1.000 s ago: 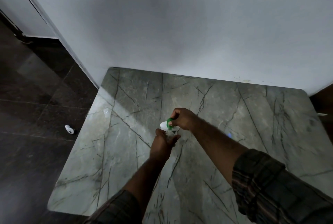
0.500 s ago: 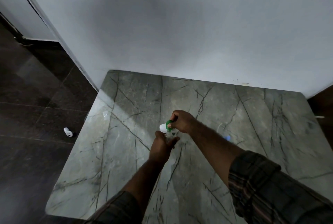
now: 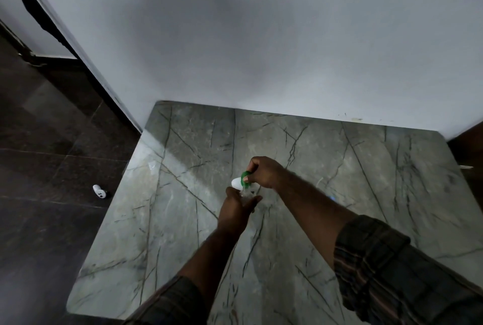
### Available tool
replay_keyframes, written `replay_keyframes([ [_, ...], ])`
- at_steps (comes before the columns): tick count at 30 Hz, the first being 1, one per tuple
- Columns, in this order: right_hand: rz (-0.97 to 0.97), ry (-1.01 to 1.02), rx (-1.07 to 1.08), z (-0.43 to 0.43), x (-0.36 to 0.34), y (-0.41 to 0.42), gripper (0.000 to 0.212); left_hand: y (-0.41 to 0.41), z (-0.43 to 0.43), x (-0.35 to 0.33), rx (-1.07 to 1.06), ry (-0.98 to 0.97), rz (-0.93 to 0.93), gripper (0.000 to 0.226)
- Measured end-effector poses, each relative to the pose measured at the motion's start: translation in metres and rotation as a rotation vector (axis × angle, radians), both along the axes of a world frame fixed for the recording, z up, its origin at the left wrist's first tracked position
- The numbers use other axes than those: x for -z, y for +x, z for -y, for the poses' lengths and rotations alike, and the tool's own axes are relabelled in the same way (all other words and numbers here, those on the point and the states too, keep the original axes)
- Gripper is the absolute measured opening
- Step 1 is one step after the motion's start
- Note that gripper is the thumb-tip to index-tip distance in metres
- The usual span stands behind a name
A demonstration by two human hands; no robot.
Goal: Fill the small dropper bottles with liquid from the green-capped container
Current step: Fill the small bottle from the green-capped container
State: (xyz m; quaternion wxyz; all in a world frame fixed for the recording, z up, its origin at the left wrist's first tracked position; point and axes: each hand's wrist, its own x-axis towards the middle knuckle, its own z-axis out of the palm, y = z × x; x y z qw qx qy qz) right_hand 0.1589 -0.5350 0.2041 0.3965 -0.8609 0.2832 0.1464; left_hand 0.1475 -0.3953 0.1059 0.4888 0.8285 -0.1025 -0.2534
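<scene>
Over the middle of the grey marble table (image 3: pixel 366 194), my left hand (image 3: pixel 235 207) grips a small clear dropper bottle (image 3: pixel 247 195), mostly hidden by the fingers. Just above it, my right hand (image 3: pixel 264 171) holds the white container with the green cap (image 3: pixel 241 179), tipped sideways with its green end next to the small bottle's mouth. Whether liquid is flowing I cannot make out.
A white wall runs along the table's far edge. Dark tiled floor lies to the left, with a small white object (image 3: pixel 99 191) on it. A small clear item (image 3: pixel 152 165) lies near the table's left edge, and a bluish speck (image 3: pixel 332 197) lies right of my arm.
Both hands stay together over the table's middle with hardly any shift. The container looks tipped slightly further onto its side than a second ago.
</scene>
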Motion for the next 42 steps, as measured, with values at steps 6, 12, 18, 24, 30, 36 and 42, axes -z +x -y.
replay_keyframes([
  [6,0.001,-0.017,-0.012,-0.002,0.005,-0.003,0.025,-0.001,0.0,0.003,0.014,-0.037,-0.045,0.05],
  [12,0.002,-0.025,-0.016,0.001,0.001,0.0,0.026,-0.001,0.0,-0.003,0.042,0.004,0.027,0.051],
  [18,0.001,-0.036,-0.018,-0.001,0.004,-0.002,0.025,-0.001,-0.001,-0.004,0.039,0.016,-0.02,0.049],
  [24,0.023,-0.033,-0.017,0.002,0.007,-0.001,0.025,-0.001,0.0,-0.011,0.038,0.021,0.013,0.048],
  [30,0.022,-0.049,-0.03,0.002,0.006,0.0,0.023,-0.001,-0.001,-0.011,0.047,0.037,0.018,0.05],
  [36,0.028,-0.038,-0.031,0.001,0.009,-0.003,0.022,-0.001,0.0,-0.011,0.046,0.029,0.006,0.052],
  [42,0.012,-0.028,-0.028,0.003,0.003,0.001,0.025,0.0,0.001,-0.013,0.045,0.012,0.004,0.053],
])
